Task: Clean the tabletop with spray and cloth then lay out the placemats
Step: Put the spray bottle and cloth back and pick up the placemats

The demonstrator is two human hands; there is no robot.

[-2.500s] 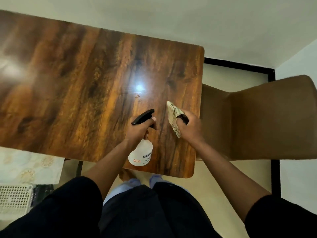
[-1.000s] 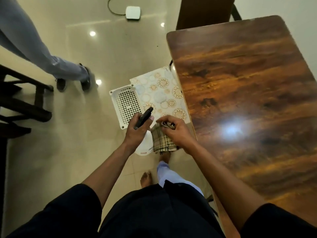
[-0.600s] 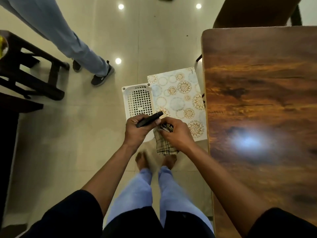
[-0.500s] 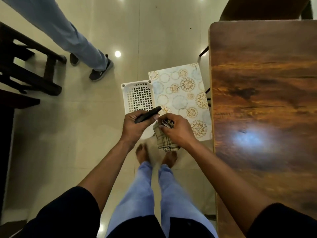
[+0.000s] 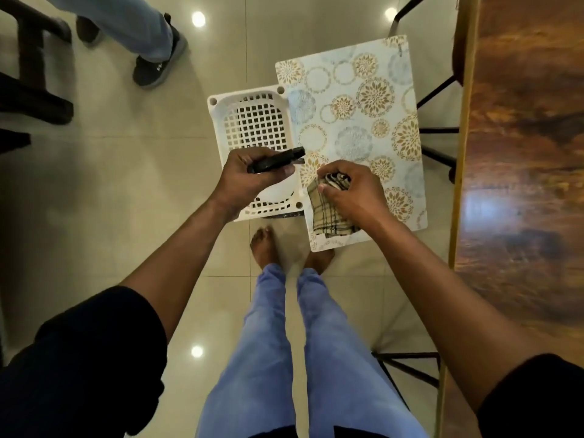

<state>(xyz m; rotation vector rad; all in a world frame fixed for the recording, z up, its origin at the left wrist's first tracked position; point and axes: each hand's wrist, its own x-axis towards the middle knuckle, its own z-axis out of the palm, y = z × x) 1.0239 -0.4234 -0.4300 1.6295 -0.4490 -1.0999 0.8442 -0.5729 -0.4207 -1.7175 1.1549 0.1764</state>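
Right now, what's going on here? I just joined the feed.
A person stands beside the wooden table, looking down at a white basket on the floor. The left hand grips the black head of a spray bottle above the basket. The right hand holds a bunched checked cloth over the patterned placemats, which lie beside the basket, not yet laid out. Another person's legs show at top left.

The white basket lies open from above. The placemat covers its right rim. The table edge walls the right; another person's shoe stands beyond, left.
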